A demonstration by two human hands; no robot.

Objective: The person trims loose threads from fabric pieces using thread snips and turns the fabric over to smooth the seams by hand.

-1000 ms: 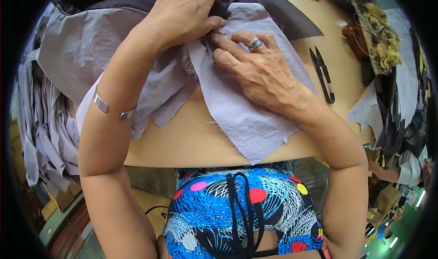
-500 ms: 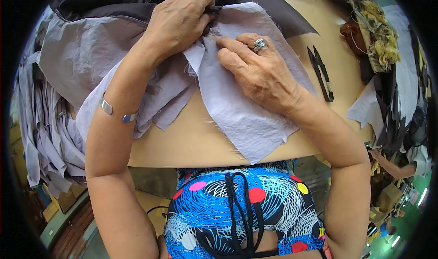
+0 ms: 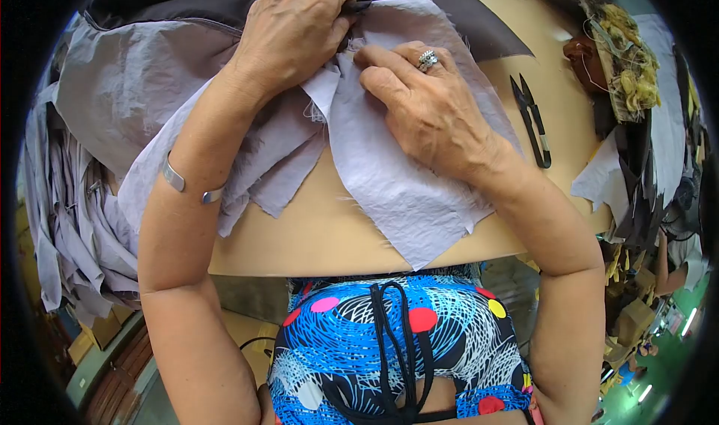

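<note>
A grey fabric piece (image 3: 404, 208) with frayed edges lies over the front of the table, its pointed corner near the edge. My left hand (image 3: 296, 39) is closed at the piece's upper left, thumb and fingers pinching the cloth where grey meets dark fabric (image 3: 172, 5). Just right of it, my right hand (image 3: 431, 110) rests on the grey piece with curled fingers, thumb and forefinger pinching the cloth near a frayed spot. The pinched edges are partly hidden by my fingers. Black thread snips (image 3: 532, 122) lie on the table right of my right hand.
More grey cloth (image 3: 142, 88) spreads left, and strips (image 3: 67, 208) hang over the table's (image 3: 299, 245) left side. At the right are a brown object (image 3: 584, 64), a pad with yellowish threads (image 3: 629, 65) and hanging scraps (image 3: 636, 178). Another person's arm (image 3: 670, 271) shows beyond.
Both hands keep their grip, with the left shifted slightly upward and the fingers moved a little. The cloth lies almost the same. The other person's arm at far right has moved.
</note>
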